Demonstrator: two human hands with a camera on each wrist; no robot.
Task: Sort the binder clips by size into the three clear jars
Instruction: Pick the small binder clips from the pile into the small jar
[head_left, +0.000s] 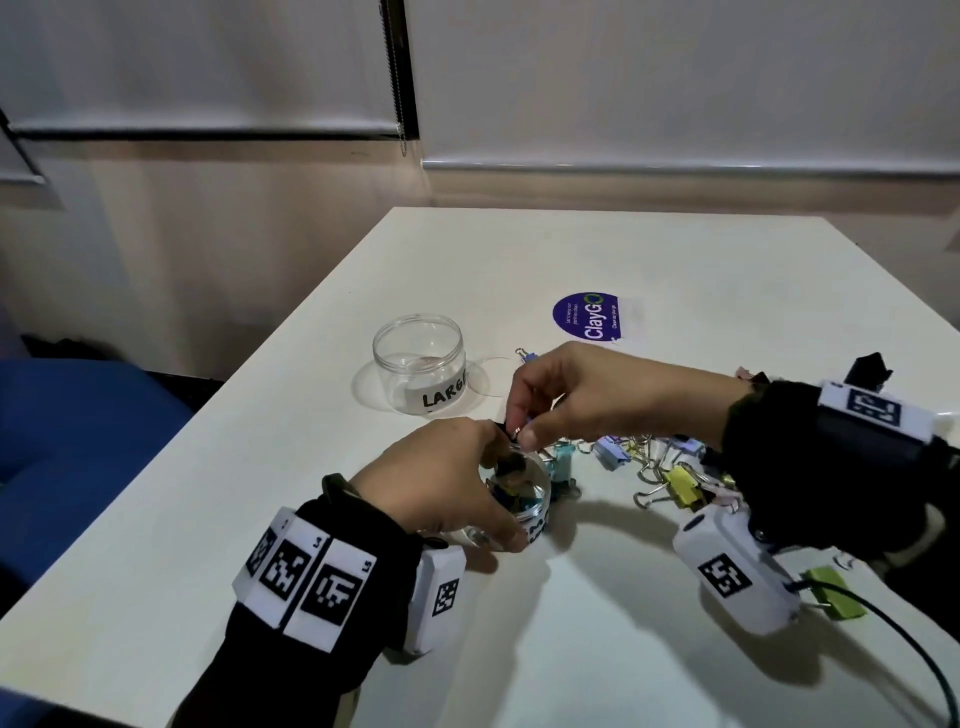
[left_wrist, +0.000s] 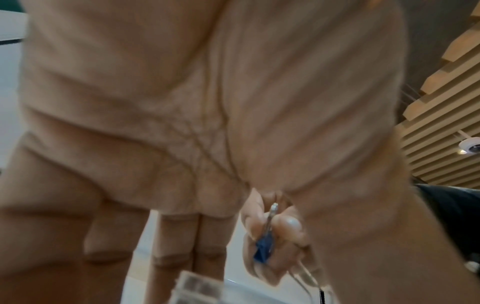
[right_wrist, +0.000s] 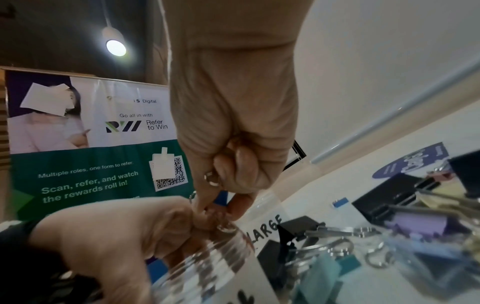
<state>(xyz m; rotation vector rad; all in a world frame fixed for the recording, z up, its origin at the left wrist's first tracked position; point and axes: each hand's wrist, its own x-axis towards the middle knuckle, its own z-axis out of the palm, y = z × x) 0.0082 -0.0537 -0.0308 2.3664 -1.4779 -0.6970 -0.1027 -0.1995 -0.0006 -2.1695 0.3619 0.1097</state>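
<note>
My left hand (head_left: 493, 488) grips a small clear jar (head_left: 535, 506) near the table's front, with several coloured clips inside. Just above its mouth my right hand (head_left: 519, 430) pinches a small blue binder clip (left_wrist: 262, 248) by its wire handles; that blue clip (right_wrist: 222, 198) also shows between thumb and forefinger in the right wrist view. An empty clear jar labelled LARGE (head_left: 418, 364) stands behind, apart from both hands. A pile of loose binder clips (head_left: 670, 467) in mixed colours and sizes lies under my right forearm.
A green clip (head_left: 831, 592) lies near the right front edge beside a black cable (head_left: 914, 670). A black clip (head_left: 872, 366) sits at the far right. A round blue sticker (head_left: 587, 317) is on the white table (head_left: 623, 649). A blue chair (head_left: 78, 426) stands to the left.
</note>
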